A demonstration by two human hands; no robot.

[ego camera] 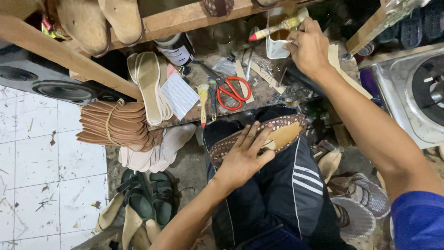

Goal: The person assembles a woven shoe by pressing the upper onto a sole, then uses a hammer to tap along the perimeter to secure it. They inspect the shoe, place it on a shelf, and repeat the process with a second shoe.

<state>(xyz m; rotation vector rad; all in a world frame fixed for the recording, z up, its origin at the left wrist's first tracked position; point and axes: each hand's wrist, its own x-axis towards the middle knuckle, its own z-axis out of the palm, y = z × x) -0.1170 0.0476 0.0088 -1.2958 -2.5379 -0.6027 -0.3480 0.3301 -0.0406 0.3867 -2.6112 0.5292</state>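
Brown studded shoe upper (pixel 259 136) under flat, open left hand (pixel 243 155) — right hand (pixel 309 46) well apart, gripping a glue brush (pixel 277 28)

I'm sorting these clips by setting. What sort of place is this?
Most likely a small shoemaking workshop. A tied stack of brown insoles lies by the bench, the left hand presses a studded shoe upper on the lap, and the right hand holds a glue brush.

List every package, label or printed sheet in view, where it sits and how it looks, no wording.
Dark bottle: back of the bench under the wooden rail, round, with a white label.
Printed paper sheet: on the bench beside the pale insoles, white, rectangular, tilted.
White container: back of the bench by the right hand, boxy, stained.
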